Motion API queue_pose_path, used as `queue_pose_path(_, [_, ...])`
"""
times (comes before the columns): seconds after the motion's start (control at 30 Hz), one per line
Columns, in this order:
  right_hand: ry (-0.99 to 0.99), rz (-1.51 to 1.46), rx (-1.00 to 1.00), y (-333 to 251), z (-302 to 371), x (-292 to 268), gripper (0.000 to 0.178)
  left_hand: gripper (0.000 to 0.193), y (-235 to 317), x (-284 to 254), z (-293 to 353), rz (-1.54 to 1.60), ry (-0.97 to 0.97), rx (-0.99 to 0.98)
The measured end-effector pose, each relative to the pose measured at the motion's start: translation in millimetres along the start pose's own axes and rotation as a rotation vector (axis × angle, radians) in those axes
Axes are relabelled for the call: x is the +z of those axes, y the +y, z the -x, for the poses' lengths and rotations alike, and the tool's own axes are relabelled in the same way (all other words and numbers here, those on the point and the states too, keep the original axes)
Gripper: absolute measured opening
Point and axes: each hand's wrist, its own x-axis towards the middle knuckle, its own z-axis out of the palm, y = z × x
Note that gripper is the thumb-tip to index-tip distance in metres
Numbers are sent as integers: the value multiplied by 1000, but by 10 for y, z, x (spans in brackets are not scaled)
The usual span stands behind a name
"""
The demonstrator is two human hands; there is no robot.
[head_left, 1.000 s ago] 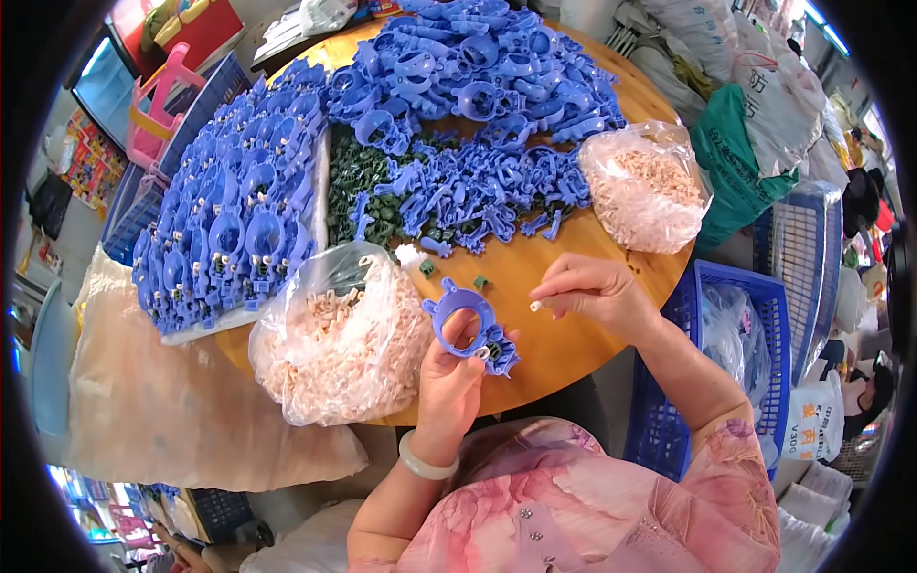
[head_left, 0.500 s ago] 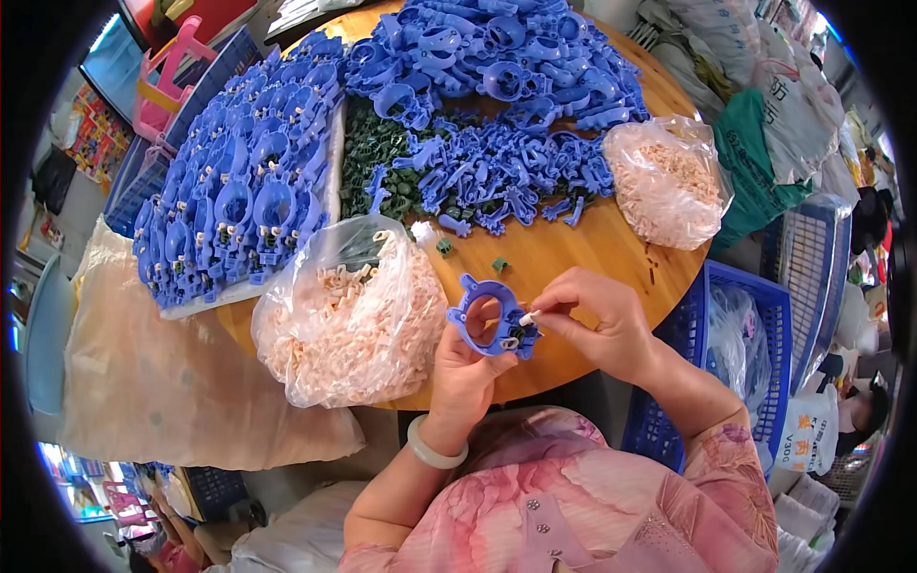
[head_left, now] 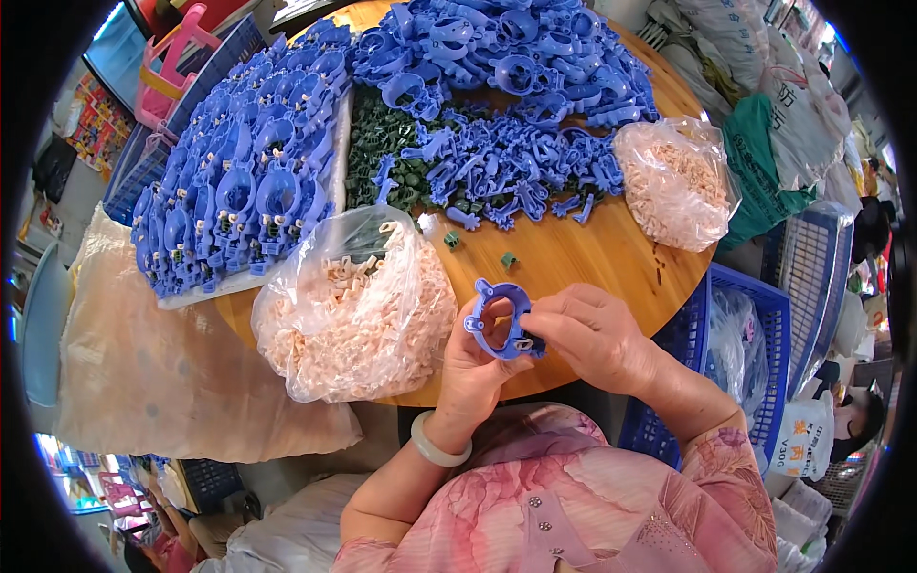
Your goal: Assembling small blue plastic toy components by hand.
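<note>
My left hand (head_left: pixel 472 374) is closed around a blue plastic ring-shaped part (head_left: pixel 481 318), held upright over the table's near edge. A small dark piece and a pale bit sit at the ring's lower right side. There my right hand (head_left: pixel 594 336) presses with its fingers pinched together; whatever lies between the fingertips is hidden by them. Left of my hands stands a clear bag of small pale pink plastic pieces (head_left: pixel 358 329). Two small green pieces lie apart on the wood beyond the ring, one of them a green clip-like piece (head_left: pixel 508 260).
Across the round wooden table (head_left: pixel 573 258) are heaps of blue ring parts (head_left: pixel 516 72), slim blue pieces (head_left: pixel 521 167) and dark green pieces (head_left: pixel 387 158). A board of assembled blue parts (head_left: pixel 239 191) stands left. Another bag of pale pieces (head_left: pixel 673 181) and blue crates (head_left: pixel 702 315) are right.
My right hand has moved in against the ring's lower right side. The white bit that showed at its fingertips is now hidden. My left hand still holds the ring, shifted slightly right.
</note>
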Motion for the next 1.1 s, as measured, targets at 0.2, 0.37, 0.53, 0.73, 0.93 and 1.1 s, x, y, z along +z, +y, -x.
queue_pose_path(0.2, [-17,0,-1,25,13,14,33,70,-6,-8,-4,9,-14,-3])
queue_pose_path(0.37, [44,-164,205,-1,55,47,27,69,4,-3,-8,-18,-21,12])
queue_pose_path(0.53, [21,-181,341,-19,41,74,10,71,-21,-14,-4,-41,-22,22])
queue_pose_path(0.73, [29,-387,554,-66,68,94,7,74,-28,-9,21,-57,-37,39])
queue_pose_path(0.93, [17,-219,376,-38,65,103,5,73,-8,5,1,-92,-33,45])
queue_pose_path(1.1, [-46,-267,316,55,50,40,4,67,-2,-32,-3,-75,-3,32])
